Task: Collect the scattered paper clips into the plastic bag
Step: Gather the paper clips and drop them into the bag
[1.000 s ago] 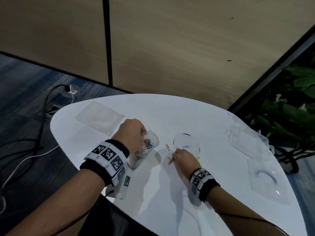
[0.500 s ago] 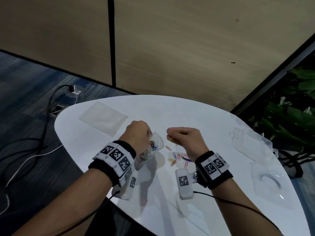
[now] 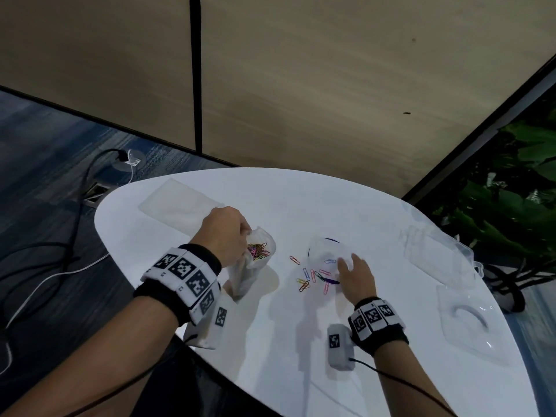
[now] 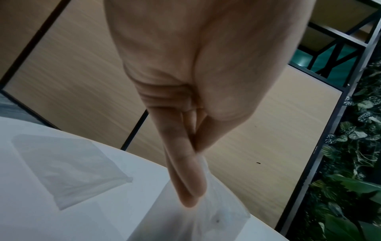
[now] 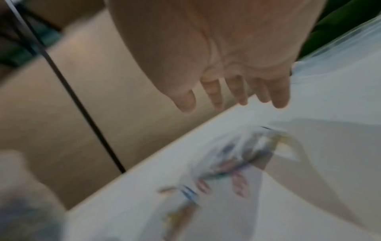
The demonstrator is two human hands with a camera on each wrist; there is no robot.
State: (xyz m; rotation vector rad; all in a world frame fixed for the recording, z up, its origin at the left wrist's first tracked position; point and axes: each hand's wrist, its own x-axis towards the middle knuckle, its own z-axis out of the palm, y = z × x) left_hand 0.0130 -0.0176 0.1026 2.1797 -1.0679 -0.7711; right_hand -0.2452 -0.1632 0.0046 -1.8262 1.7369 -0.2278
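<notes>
My left hand (image 3: 240,236) holds a small clear plastic bag (image 3: 260,254) upright on the white table (image 3: 270,341), with a bundle of coloured paper clips inside it. In the left wrist view the thumb and fingers (image 4: 189,179) pinch the edge of the bag (image 4: 206,220). Several loose coloured paper clips (image 3: 313,278) lie scattered to the right of the bag. My right hand (image 3: 346,263) hovers over their right side with fingers extended and holds nothing. The right wrist view is blurred: spread fingers (image 5: 237,91) are above the paper clips (image 5: 226,171).
A clear round dish (image 3: 328,248) with a blue clip in it sits just beyond the loose clips. A flat empty bag (image 3: 180,206) lies at the back left. Clear plastic packaging (image 3: 436,251) and a clear tray (image 3: 469,323) lie on the right. Plants (image 3: 511,224) stand past the right edge.
My right hand pinched a clip from the pile, carried it toward the bag's mouth, and has now moved back right over the loose clips with fingers spread. The left hand stayed put with the bag.
</notes>
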